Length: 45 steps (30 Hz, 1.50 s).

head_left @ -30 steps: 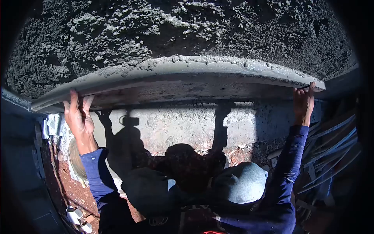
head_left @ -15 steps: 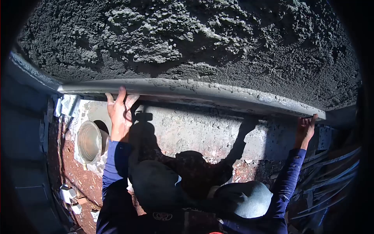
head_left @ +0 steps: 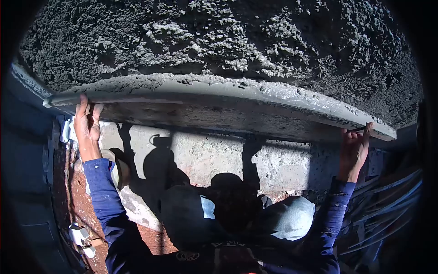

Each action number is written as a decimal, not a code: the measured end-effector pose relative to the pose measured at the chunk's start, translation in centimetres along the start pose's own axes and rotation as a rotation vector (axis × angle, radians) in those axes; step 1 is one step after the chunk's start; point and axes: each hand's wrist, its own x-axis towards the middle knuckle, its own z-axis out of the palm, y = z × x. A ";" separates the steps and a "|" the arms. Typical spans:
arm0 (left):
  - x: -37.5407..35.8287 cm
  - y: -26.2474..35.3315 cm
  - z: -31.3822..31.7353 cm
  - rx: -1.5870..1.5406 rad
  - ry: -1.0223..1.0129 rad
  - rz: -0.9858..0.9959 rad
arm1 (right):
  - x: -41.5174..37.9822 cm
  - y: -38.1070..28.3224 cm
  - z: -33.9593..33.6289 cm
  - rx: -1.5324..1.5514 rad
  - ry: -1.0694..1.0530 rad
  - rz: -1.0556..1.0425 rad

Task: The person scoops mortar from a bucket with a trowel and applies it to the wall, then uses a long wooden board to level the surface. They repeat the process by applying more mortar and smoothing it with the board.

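Note:
A long straight bar point(head_left: 219, 91) spans the view from side to side, with grey mortar lumps along its upper edge. My left hand point(head_left: 87, 123) grips it near its left end, thumb on the front face. Near the right end, my right hand point(head_left: 354, 148) holds the same bar, fingers partly hidden behind its edge. The bar lies against a rough wall of wet mortar point(head_left: 228, 41). Below the bar, a smoother strip of mortar surface shows in shade.
A round bowl point(head_left: 119, 169) is partly hidden behind my left forearm. White broken pieces point(head_left: 80, 235) lie on reddish ground at lower left. Pale rods or tubes point(head_left: 388, 205) are bundled at lower right. A pale ledge point(head_left: 200, 157) carries shadows below the bar.
The bar has risen in view and more mortar sits on its edge. My left hand has shifted left along it towards its end. My right hand has barely moved.

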 end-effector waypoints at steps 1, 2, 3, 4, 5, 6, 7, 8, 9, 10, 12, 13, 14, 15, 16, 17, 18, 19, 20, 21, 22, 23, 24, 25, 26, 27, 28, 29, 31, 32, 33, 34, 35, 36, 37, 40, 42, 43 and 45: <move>1.1 -0.5 -2.1 -0.002 -0.006 -0.042 | -0.5 1.2 -0.1 -0.013 -0.013 0.020; 1.9 -1.7 -4.0 0.004 -0.004 -0.039 | -1.0 2.2 -0.5 -0.025 -0.026 0.044; 2.5 -3.2 -5.7 -0.002 0.001 -0.059 | -1.4 2.7 -0.7 -0.021 -0.029 0.050; 1.9 -3.3 -5.5 -0.012 0.011 -0.072 | -1.6 3.1 -0.6 -0.023 0.016 0.076; 1.0 -4.2 -5.1 0.012 0.050 -0.082 | -1.6 3.4 -0.7 -0.020 0.061 0.099; -0.2 -5.0 -3.7 0.017 0.089 -0.072 | -1.0 3.3 -1.3 -0.010 0.051 0.102; -1.7 -5.5 -2.1 0.023 0.027 -0.069 | 0.1 2.8 -2.8 -0.021 0.052 0.075; -3.2 -6.4 -0.5 0.027 -0.035 -0.072 | 1.6 2.0 -4.7 -0.036 0.056 0.045; -4.7 -7.2 1.2 0.023 -0.064 -0.065 | 3.9 1.4 -7.9 -0.006 0.000 0.040; -6.3 -8.0 3.2 0.020 -0.093 -0.059 | 6.4 0.4 -10.8 -0.078 0.033 0.015; -10.2 -8.1 9.5 -0.079 -0.107 -0.015 | 10.2 -2.2 -14.8 -0.098 -0.016 -0.050; -11.7 -7.6 11.8 -0.110 -0.131 -0.045 | 12.8 -3.8 -17.5 -0.113 0.036 -0.069; -12.4 -7.5 13.4 -0.111 -0.157 -0.008 | 13.9 -5.4 -17.7 -0.071 0.034 -0.100; -13.1 -6.4 15.5 -0.090 -0.134 0.025 | 14.0 -7.1 -16.6 -0.081 0.056 -0.126; -13.6 -4.7 17.0 -0.068 -0.107 0.053 | 13.7 -8.9 -15.4 -0.095 0.078 -0.150; -13.1 -3.1 17.7 -0.071 -0.081 0.084 | 13.6 -10.5 -14.0 -0.105 0.065 -0.178; -12.4 -1.8 17.9 -0.071 -0.054 0.114 | 13.5 -11.3 -12.8 -0.114 0.054 -0.204; -10.9 -0.5 16.8 -0.133 -0.049 0.078 | 15.5 -12.4 -14.2 -0.084 0.065 -0.167; -8.4 0.2 13.7 -0.120 -0.117 0.033 | 14.8 -12.2 -13.2 -0.083 0.076 -0.177; -6.3 0.8 11.5 -0.119 -0.119 0.032 | 13.1 -11.6 -11.0 -0.112 -0.027 -0.203; -5.2 1.9 10.3 -0.103 -0.064 0.008 | 11.1 -10.7 -8.6 -0.144 -0.131 -0.226; -3.1 2.6 7.3 -0.140 -0.162 -0.034 | 8.4 -9.4 -5.3 -0.089 -0.108 -0.236; -0.8 2.9 4.3 -0.087 -0.127 -0.022 | 5.4 -7.8 -1.7 -0.035 -0.087 -0.242; 0.5 3.2 2.2 -0.057 -0.104 -0.024 | 2.6 -6.4 1.2 -0.014 -0.033 -0.202; 1.6 3.4 0.7 -0.029 -0.083 -0.023 | 0.9 -5.1 2.9 -0.034 -0.011 -0.202; 2.1 3.1 -0.5 -0.027 -0.087 -0.026 | 0.5 -3.8 2.9 -0.041 0.020 -0.150; 2.3 2.7 -1.6 -0.008 -0.047 -0.061 | 0.1 -2.3 2.3 -0.069 -0.039 -0.136; 2.7 2.2 -2.8 0.008 -0.009 -0.087 | -0.7 -1.0 2.4 -0.097 -0.033 -0.100; 4.0 -0.5 -6.6 0.035 0.003 -0.149 | -1.8 0.9 1.8 -0.141 -0.025 -0.043; 4.5 -1.7 -7.8 0.025 -0.002 -0.178 | -1.8 1.7 1.3 -0.151 -0.026 -0.030; 3.3 -2.7 -6.6 0.017 0.031 -0.161 | -1.0 2.1 -0.2 -0.146 -0.041 -0.048; 1.1 -3.6 -4.3 0.011 0.073 -0.143 | 0.0 2.0 -1.5 -0.140 -0.011 -0.044; -0.5 -4.0 -2.5 0.015 0.031 -0.144 | 1.0 1.4 -3.1 -0.113 0.005 -0.031; -2.2 -4.6 -0.5 0.016 -0.008 -0.148 | 2.3 0.6 -4.7 -0.092 0.020 -0.019; -4.1 -5.2 2.0 0.007 0.002 -0.123 | 3.8 -0.5 -6.3 -0.095 0.031 -0.025; -10.1 -4.9 11.2 -0.055 0.020 0.013 | 10.0 -4.6 -12.4 -0.133 0.061 -0.088; -10.8 -4.4 13.3 -0.102 -0.130 0.038 | 12.8 -8.3 -13.8 -0.112 0.105 -0.117; -11.2 -3.1 15.5 -0.131 -0.133 0.110 | 13.1 -10.3 -13.1 -0.084 0.071 -0.154; -10.3 0.1 17.1 -0.076 -0.072 0.186 | 16.2 -13.6 -13.8 -0.008 -0.015 -0.193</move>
